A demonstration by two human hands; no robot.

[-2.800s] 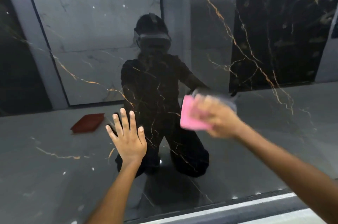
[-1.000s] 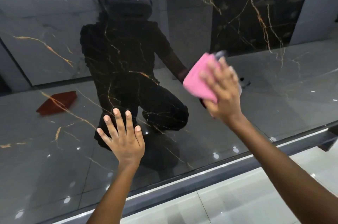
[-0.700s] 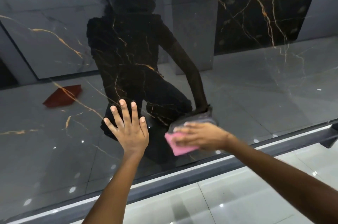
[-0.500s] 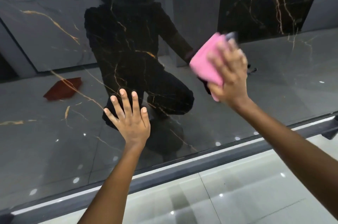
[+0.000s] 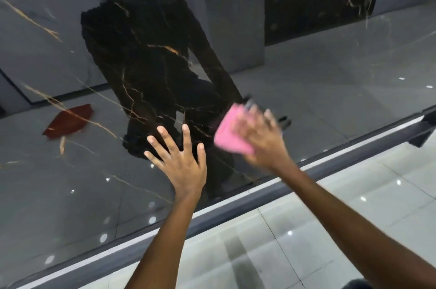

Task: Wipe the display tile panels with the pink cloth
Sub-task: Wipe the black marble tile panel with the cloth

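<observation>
A glossy black display tile panel with thin gold veins stands upright in front of me and mirrors the room. My right hand presses the folded pink cloth flat against the lower part of the panel; both are blurred by motion. To its left, my left hand rests flat on the panel with its fingers spread and holds nothing. A dark reflection of a crouching person fills the panel's middle.
A dark grey frame rail runs along the panel's bottom edge. Below it lies a light glossy tiled floor. A dark red object appears as a reflection at the left of the panel.
My right hand swept the cloth down, back up, and now down again toward the panel's lower middle. My left hand has stayed flat on the panel.
</observation>
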